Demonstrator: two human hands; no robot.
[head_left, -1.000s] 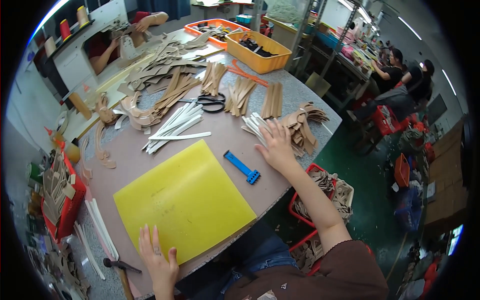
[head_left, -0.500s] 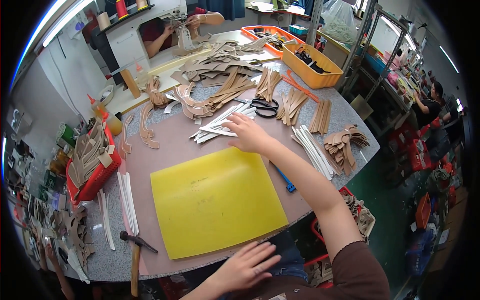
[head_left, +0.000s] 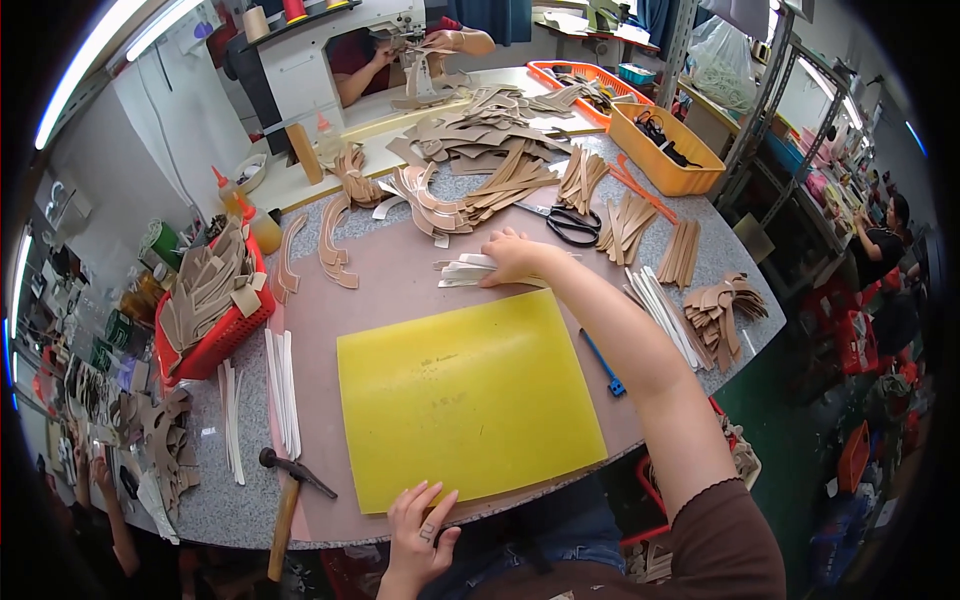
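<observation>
A loose bundle of white strips [head_left: 464, 271] lies just beyond a yellow rectangular sheet [head_left: 475, 400]. My right hand [head_left: 513, 258] reaches across the sheet and is closed over the bundle, fingers curled down around it; the palm hides part of the strips. At the sheet's near edge is my left hand [head_left: 422, 530], its fingers apart and holding nothing. The fingertips appear to meet the sheet's edge. Black-handled scissors [head_left: 570, 225] rest beyond my right hand, and a blue-headed tool [head_left: 603, 365] lies right of the sheet.
A hammer [head_left: 288, 490] lies at the near left. More white strips [head_left: 283, 395] sit left of the sheet. Tan strip bundles [head_left: 628, 222] spread behind. A red basket [head_left: 222, 330] and an orange bin [head_left: 668, 150] hold pieces and tools. Someone works at a sewing machine [head_left: 310, 85].
My right hand has gone from hovering open over the white strips to closing on them, gathering them together. My left hand has moved left to the sheet's near edge. The whole view has shifted.
</observation>
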